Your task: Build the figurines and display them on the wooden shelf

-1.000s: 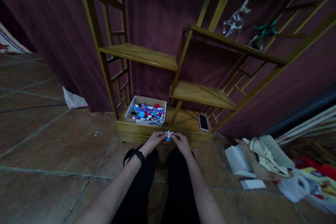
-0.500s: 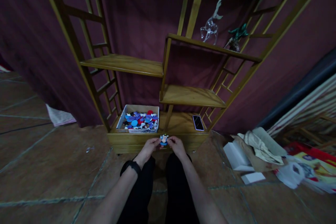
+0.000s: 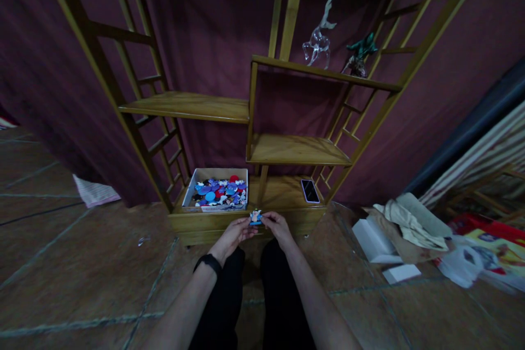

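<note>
Between my two hands is a small figurine (image 3: 256, 217) with a blue base and a pale, skin-toned middle; its finer details are too small to make out. My left hand (image 3: 237, 231) grips it from the left, with a dark band on that wrist. From the right, my right hand (image 3: 277, 225) pinches its edge with the fingertips. Just beyond my left hand, on the lowest shelf, stands an open cardboard box (image 3: 189, 197). It is filled with several blue, purple, red and white pieces, some of them round discs.
A wooden shelf unit (image 3: 184, 105) rises ahead. A phone (image 3: 310, 191) lies on its lowest board. Higher up stand a clear glass deer figurine (image 3: 318, 46) and a green ornament (image 3: 361, 52). White boxes (image 3: 375, 240) and plastic bags (image 3: 461, 262) lie on the floor at right.
The figurine has turned slightly in my fingers, and both hands still hold it in front of the shelf. My view has shifted a little, so the upper shelves appear further left.
</note>
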`<state>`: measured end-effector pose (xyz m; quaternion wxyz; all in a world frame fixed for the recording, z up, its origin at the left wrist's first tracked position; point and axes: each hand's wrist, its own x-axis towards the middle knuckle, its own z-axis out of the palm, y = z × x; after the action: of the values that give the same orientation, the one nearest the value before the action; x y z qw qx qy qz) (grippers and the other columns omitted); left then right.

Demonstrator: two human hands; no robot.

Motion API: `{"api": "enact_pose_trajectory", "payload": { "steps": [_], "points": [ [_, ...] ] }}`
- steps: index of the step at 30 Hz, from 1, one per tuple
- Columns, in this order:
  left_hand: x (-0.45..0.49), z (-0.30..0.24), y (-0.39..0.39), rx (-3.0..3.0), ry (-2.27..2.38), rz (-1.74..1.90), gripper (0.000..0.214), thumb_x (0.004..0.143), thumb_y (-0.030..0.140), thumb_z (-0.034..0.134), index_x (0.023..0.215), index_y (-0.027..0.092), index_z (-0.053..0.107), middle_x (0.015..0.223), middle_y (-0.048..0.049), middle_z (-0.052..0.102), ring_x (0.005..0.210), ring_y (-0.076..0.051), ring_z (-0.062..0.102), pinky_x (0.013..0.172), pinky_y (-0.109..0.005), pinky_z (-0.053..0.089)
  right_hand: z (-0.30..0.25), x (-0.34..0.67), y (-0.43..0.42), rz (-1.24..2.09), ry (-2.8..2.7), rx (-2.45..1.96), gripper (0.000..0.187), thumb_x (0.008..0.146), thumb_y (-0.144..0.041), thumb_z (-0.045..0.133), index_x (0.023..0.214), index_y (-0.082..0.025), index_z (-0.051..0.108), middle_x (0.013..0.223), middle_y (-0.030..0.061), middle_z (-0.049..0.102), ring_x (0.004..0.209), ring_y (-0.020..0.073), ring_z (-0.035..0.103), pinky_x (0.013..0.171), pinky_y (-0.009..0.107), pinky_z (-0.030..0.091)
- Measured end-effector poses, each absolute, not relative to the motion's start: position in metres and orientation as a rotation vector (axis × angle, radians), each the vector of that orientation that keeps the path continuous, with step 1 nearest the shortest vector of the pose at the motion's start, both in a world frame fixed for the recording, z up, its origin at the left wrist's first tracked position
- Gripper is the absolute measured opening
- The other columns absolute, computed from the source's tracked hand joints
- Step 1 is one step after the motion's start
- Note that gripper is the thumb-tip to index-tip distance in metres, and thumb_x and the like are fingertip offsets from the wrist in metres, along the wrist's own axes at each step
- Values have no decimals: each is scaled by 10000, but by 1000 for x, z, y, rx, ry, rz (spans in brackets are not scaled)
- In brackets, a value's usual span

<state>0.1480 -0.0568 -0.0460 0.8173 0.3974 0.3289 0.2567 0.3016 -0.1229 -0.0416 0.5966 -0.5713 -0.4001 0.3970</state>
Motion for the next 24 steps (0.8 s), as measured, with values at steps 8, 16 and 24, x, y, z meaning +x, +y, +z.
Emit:
{"api": "enact_pose_trajectory", "payload": {
  "steps": [8, 16, 24],
  "points": [
    [147, -41, -59, 912, 710, 525, 230, 767, 310, 615, 879, 110, 590, 710, -97, 679, 593, -129, 634, 552, -203, 485, -44, 305, -122, 889, -943, -1371, 273, 651, -449, 623, 710, -182, 623, 511, -49, 485, 482, 87, 406, 491, 216, 326],
    [144, -43, -58, 1014, 658, 478, 276, 751, 382, 605, 775, 107, 596, 628, -72, 658, 473, -90, 571, 470, -178, 415, -41, 310, -127, 900, -1000, -1381, 291, 683, -468, 587, 668, -177, 593, 498, -47, 481, 481, 87, 407, 499, 214, 331],
    [146, -36, -59, 921, 663, 447, 254, 734, 306, 638, 887, 104, 618, 802, -118, 686, 644, -148, 649, 588, -223, 488, -46, 314, -130, 860, -1130, -1480, 255, 738, -432, 533, 652, -192, 554, 525, -50, 490, 513, 94, 437, 527, 207, 350]
  ]
}}
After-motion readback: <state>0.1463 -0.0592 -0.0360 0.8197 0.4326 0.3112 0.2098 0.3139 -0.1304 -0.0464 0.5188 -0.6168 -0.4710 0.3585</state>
